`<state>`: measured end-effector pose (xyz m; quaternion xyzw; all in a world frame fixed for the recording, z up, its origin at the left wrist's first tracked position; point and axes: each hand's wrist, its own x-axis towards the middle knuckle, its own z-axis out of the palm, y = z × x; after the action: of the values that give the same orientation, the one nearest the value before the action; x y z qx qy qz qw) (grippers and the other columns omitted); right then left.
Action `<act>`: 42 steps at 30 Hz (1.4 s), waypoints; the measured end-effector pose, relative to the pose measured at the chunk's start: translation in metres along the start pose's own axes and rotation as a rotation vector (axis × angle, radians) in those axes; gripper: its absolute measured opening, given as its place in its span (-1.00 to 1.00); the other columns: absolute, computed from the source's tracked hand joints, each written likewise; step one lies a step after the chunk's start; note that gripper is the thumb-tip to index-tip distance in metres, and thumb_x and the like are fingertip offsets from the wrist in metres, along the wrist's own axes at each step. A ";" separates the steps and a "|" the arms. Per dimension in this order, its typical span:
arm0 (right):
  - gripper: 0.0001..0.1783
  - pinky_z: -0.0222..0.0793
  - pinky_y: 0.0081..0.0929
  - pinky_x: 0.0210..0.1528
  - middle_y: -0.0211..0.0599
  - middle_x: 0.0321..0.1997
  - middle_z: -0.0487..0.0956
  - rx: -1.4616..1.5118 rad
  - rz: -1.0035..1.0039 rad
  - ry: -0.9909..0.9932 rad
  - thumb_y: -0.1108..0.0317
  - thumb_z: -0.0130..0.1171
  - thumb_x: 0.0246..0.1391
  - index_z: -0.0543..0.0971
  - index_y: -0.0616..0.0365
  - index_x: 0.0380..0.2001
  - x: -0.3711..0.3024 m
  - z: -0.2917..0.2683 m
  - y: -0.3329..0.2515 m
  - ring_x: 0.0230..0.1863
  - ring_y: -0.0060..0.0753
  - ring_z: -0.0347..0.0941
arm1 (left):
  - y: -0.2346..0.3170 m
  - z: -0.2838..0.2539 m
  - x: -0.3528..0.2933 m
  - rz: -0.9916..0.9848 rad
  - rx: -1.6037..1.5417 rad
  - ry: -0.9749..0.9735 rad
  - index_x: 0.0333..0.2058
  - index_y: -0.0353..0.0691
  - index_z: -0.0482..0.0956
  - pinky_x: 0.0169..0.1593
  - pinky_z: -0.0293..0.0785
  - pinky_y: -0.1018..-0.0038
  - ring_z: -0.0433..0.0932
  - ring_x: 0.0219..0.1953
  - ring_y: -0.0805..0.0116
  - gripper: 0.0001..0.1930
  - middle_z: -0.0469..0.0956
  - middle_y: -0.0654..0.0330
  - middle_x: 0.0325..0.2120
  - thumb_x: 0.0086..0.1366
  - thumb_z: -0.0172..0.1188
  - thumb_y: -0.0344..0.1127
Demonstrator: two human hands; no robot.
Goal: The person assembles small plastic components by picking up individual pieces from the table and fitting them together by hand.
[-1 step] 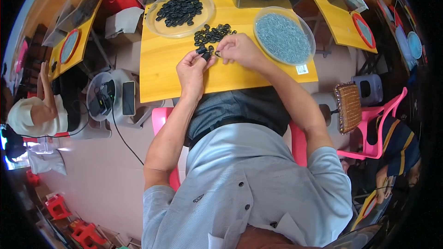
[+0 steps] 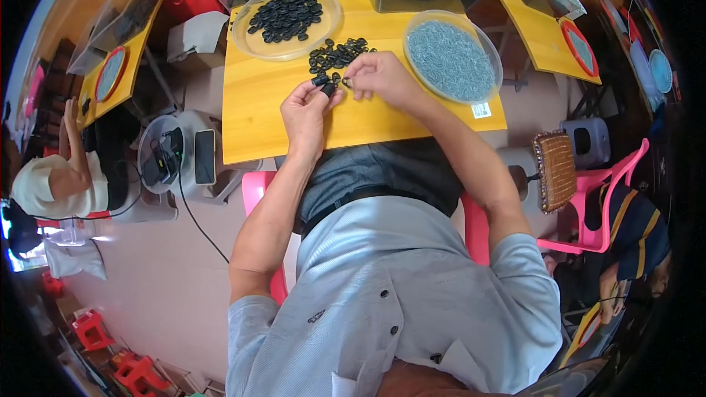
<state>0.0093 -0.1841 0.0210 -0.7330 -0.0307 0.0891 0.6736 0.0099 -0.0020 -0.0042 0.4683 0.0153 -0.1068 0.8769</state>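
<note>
Pinching a small black ring (image 2: 327,89) (dark, glossy), left hand (image 2: 307,112), right hand (image 2: 379,77) fingertips closed.

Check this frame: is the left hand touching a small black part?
Touching. In the head view, the left hand pinches a small black part between its fingertips, just below the loose pile.

I wear a pale grey-blue short-sleeved shirt (image 2: 390,301) with small dark buttons down its front, its sleeves ending well short of my elbows, far back from my fingers. Both forearms are bare from there down to my left hand (image 2: 307,112) and right hand (image 2: 381,77), no watch or ring showing. Below the shirt hem, nearer my grip, sit dark grey trousers (image 2: 382,173) with a black belt (image 2: 368,197).
</note>
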 end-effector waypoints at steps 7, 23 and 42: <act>-0.81 0.34 -0.66 -0.37 -0.34 -0.46 0.60 0.194 -0.002 0.117 0.45 0.18 0.06 0.57 0.27 -0.23 -0.004 0.014 -0.005 -0.43 -0.59 0.51 | 0.000 0.002 -0.002 0.052 0.053 0.029 -0.25 -0.46 0.55 -0.23 0.56 0.60 0.62 -0.39 0.40 -0.87 0.62 0.08 -0.39 0.21 0.11 -0.63; -0.82 0.35 -0.67 -0.40 -0.33 -0.44 0.61 0.191 -0.024 0.117 0.47 0.20 0.04 0.56 0.28 -0.25 -0.003 0.015 -0.001 -0.45 -0.60 0.50 | -0.002 0.003 -0.001 0.051 0.092 0.066 -0.27 -0.47 0.55 -0.25 0.54 0.59 0.60 -0.42 0.43 -0.86 0.62 0.10 -0.41 0.17 0.10 -0.63; -0.83 0.37 -0.66 -0.40 -0.31 -0.43 0.62 0.074 -0.059 0.137 0.50 0.20 0.04 0.56 0.29 -0.26 -0.003 0.015 0.000 -0.44 -0.58 0.53 | 0.000 0.001 -0.001 0.026 0.117 0.052 -0.28 -0.47 0.54 -0.25 0.55 0.60 0.62 -0.41 0.40 -0.88 0.61 0.09 -0.42 0.19 0.11 -0.62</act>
<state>0.0039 -0.1694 0.0197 -0.7106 -0.0029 0.0200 0.7033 0.0088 -0.0031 -0.0034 0.5214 0.0260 -0.0840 0.8488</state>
